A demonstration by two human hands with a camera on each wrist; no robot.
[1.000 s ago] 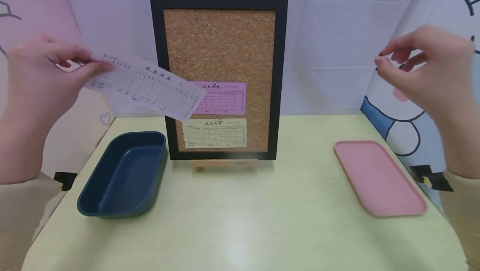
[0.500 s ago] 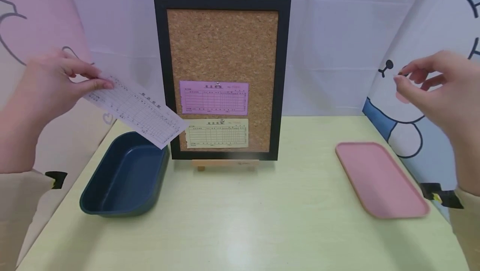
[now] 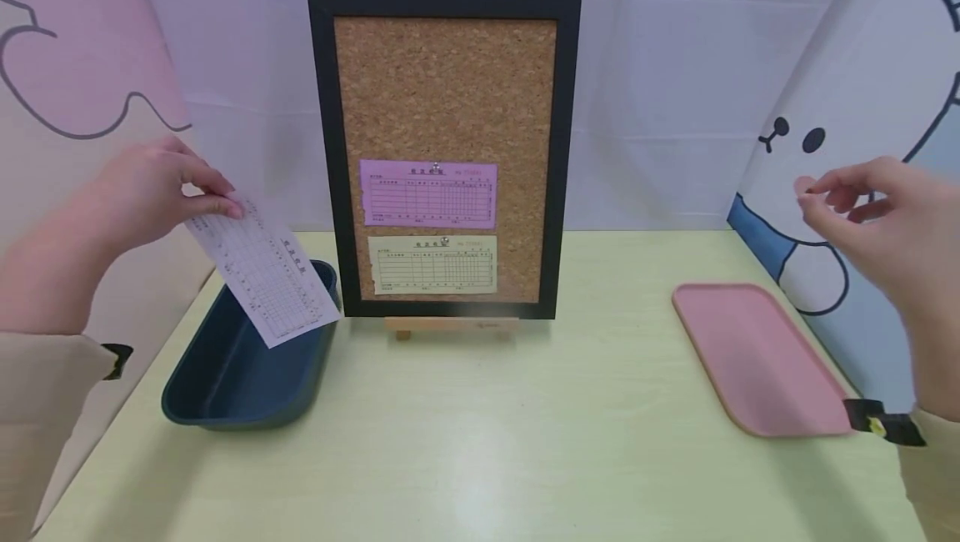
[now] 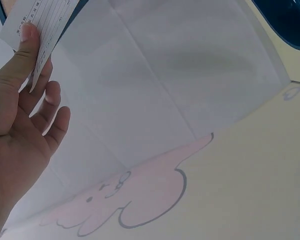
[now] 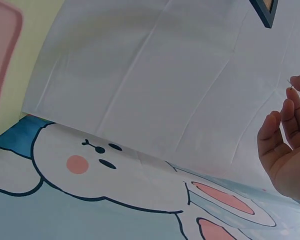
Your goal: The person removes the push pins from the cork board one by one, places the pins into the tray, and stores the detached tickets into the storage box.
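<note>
My left hand (image 3: pixel 161 200) pinches the corner of a white printed receipt slip (image 3: pixel 273 275) between thumb and forefinger. The slip slants down in front of the navy blue bin (image 3: pixel 180 396). Out to the right, above the pink tray (image 3: pixel 757 358), my right hand (image 3: pixel 873 204) has thumb and forefinger together. A small pin (image 5: pixel 290 85) shows at those fingertips in the right wrist view, mostly hidden by them. On the black-framed corkboard (image 3: pixel 450 83), a purple receipt (image 3: pixel 429 200) is pinned over a pale yellow receipt (image 3: pixel 435 271).
A small wooden stand (image 3: pixel 450 324) supports the upright corkboard on the pale green table (image 3: pixel 480 442). White cloth (image 3: pixel 652 100) hangs behind it, with cartoon-printed panels at both sides. The bin is left of the board, the pink tray right.
My left hand has come down and slightly right, swinging the white receipt steeper, off the board and over the bin. My right hand has lowered and shifted right, still pinching.
</note>
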